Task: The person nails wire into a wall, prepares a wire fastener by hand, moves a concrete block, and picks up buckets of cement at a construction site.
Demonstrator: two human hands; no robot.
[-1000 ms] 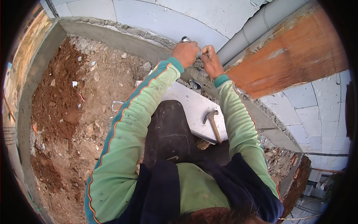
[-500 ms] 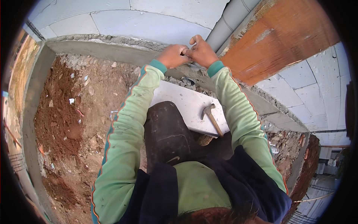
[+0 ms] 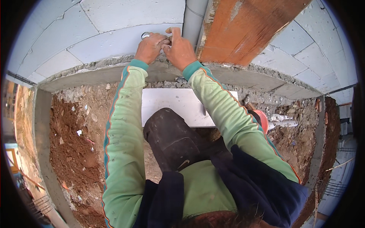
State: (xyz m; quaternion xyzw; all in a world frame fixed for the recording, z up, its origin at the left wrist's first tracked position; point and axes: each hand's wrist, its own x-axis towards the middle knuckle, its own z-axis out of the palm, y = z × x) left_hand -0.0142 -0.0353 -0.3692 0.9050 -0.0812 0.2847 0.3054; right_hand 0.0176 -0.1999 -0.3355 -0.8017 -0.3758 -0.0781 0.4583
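Observation:
Both my hands are raised close together in front of the pale block wall, above the concrete ledge. My left hand is closed, its fingers curled inward. A small shiny, rounded metal piece shows just beyond its knuckles; its kind is unclear. Touching the left fingertips, my right hand has its thumb and fingers bent, with the index finger crooked upward. Whatever lies between the fingers is hidden. Below my hands, a white block lies by my knee, and the hammer on it is mostly covered by my right forearm.
A grey pipe runs up the wall beside an orange-brown wooden board. Concrete beams frame the rubble and reddish soil. A reddish container and crumpled clear plastic sit right of my arm.
The view has turned, and my hands now appear farther left and higher against the wall. A shiny metal piece has come into sight by my left hand. My right forearm now covers most of the hammer.

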